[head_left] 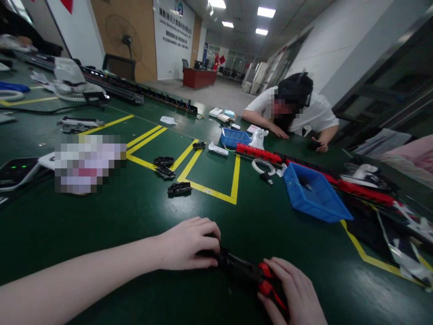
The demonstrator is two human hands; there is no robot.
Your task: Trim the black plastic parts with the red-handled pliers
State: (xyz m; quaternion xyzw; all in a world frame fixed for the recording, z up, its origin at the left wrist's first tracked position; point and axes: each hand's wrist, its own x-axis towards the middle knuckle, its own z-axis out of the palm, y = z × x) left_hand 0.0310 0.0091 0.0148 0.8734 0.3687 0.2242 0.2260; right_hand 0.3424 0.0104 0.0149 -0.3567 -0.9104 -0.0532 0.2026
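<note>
While the left hand (187, 243) clamps its grip on the dark end of the black-and-red tool (245, 270), the right hand (292, 293) clamps its red handles; the wall sign (172, 34) is too blurred to read.

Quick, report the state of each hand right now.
Left hand: closed over the black end of the black-and-red piece.
Right hand: closed on the red end of the same piece.

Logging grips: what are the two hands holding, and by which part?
A black-and-red piece: left hand grips its black end, right hand its red end.
</note>
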